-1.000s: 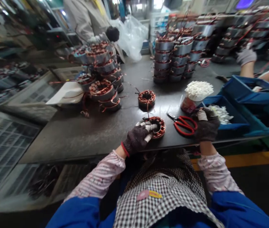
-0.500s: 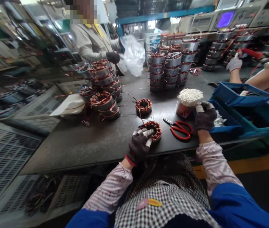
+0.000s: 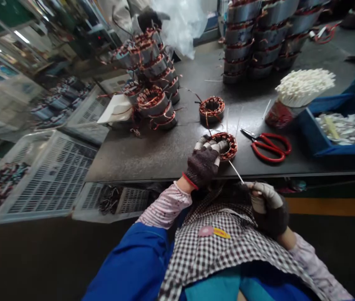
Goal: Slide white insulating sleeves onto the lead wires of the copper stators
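Note:
A motor stator [image 3: 231, 144] wound with copper wire lies near the table's front edge. My left hand [image 3: 203, 161], in a dark glove with pale taped fingertips, is closed around its left side, fingers reaching into the bore. Thin white strands stand up by its far side. My right hand [image 3: 267, 205] is below the table edge, pinching a thin white cable tie [image 3: 235, 171] whose far end points up to the stator's near rim. Behind sits a second stator [image 3: 212, 109]. Red-handled scissors [image 3: 270, 147] lie to the right.
A red cup [image 3: 279, 113] packed with white cable ties [image 3: 306, 85] and a blue bin [image 3: 325, 150] of white pieces stand at right. Stacked stators [image 3: 157, 104] are at left, more stacks [image 3: 240, 42] behind. Plastic crates [image 3: 48, 179] flank the table. Another person's gloved hand [image 3: 149, 20] is by a plastic bag [image 3: 180, 25].
My right hand has left the cup of cable ties and come down toward my body, now with one tie in it. My left hand stays on the stator. The view has tilted downward.

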Motion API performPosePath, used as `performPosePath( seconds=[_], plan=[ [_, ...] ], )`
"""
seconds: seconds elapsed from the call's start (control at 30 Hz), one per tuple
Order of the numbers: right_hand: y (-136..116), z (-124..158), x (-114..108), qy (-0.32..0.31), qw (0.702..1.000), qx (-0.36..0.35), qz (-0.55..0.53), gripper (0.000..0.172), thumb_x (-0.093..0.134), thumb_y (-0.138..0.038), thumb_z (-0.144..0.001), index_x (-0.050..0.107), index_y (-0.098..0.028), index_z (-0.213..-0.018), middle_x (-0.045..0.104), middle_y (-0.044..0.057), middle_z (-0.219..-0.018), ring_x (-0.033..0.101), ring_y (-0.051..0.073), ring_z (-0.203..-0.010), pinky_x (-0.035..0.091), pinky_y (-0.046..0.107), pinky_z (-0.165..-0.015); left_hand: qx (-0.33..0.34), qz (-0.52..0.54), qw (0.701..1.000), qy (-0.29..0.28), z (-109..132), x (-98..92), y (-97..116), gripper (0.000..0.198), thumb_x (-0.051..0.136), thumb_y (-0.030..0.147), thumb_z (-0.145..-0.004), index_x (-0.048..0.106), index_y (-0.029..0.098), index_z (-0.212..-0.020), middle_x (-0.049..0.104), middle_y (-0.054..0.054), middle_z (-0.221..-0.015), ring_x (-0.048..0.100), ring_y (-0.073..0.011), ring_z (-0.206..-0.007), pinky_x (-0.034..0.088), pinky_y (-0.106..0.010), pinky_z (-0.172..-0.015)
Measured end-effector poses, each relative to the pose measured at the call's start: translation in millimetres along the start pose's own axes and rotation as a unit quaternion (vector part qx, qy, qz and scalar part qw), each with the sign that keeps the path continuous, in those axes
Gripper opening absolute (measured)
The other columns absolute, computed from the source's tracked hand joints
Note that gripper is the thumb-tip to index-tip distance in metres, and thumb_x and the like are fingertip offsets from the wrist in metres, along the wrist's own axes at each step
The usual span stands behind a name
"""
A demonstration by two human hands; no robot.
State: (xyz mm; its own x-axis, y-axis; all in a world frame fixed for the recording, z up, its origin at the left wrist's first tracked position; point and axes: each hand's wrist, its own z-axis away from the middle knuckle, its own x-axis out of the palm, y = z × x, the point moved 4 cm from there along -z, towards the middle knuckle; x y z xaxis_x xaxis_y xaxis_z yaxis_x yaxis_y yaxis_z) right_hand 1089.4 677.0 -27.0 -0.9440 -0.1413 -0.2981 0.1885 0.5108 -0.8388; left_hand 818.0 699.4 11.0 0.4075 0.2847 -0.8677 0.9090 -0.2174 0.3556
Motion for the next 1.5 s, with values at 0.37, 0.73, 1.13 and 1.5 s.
performPosePath(
  seconds=[0.37,0.73,1.13,1.5],
  plan=[
    [-10.3,-31.5,45.1,-0.049,0.989,-0.099,0.097,0.028,0.069,-0.032,-0.119,0.093,-0.028,-0.132,0.096,0.013,-0.121,0.095,0.030,-0.100,0.082,0.042,-0.087,-0.006,0.005,1.000,0.007,-7.7,-8.5,1.8,0.054,0.074,0.021,-0.116,0.078,0.016,-0.170,0.093,-0.015,-0.146,0.088,-0.0325,-0.139,0.050,-0.062,-0.151],
    [14.8,-52.5,56.2,-0.028,0.989,0.113,-0.086,0.037,0.087,-0.065,-0.107,0.093,-0.029,-0.115,0.094,0.011,-0.115,0.090,0.033,-0.107,0.079,0.059,-0.103,-0.071,0.035,0.997,0.017,-6.3,11.7,-3.3,0.051,0.074,0.011,-0.112,0.086,0.022,-0.160,0.090,-0.013,-0.156,0.083,-0.0330,-0.155,0.046,-0.066,-0.156],
    [2.5,-85.6,52.1,-0.042,0.977,0.185,-0.097,0.040,0.103,-0.065,-0.091,0.089,-0.031,-0.106,0.093,0.003,-0.106,0.088,0.031,-0.101,0.077,0.053,-0.102,-0.083,0.170,0.979,0.073,8.4,27.6,-8.9,0.026,0.085,0.018,-0.110,0.097,0.028,-0.131,0.096,-0.007,-0.133,0.084,-0.0317,-0.146,0.060,-0.067,-0.140],
    [-6.0,-89.6,55.5,-0.030,0.970,0.220,-0.096,0.047,0.101,-0.071,-0.089,0.089,-0.027,-0.103,0.091,0.005,-0.100,0.085,0.029,-0.092,0.076,0.053,-0.096,-0.090,0.210,0.970,0.086,8.1,24.9,-6.1,0.024,0.086,0.023,-0.109,0.098,0.028,-0.129,0.097,-0.006,-0.129,0.085,-0.0331,-0.145,0.048,-0.075,-0.150]
  ],
)
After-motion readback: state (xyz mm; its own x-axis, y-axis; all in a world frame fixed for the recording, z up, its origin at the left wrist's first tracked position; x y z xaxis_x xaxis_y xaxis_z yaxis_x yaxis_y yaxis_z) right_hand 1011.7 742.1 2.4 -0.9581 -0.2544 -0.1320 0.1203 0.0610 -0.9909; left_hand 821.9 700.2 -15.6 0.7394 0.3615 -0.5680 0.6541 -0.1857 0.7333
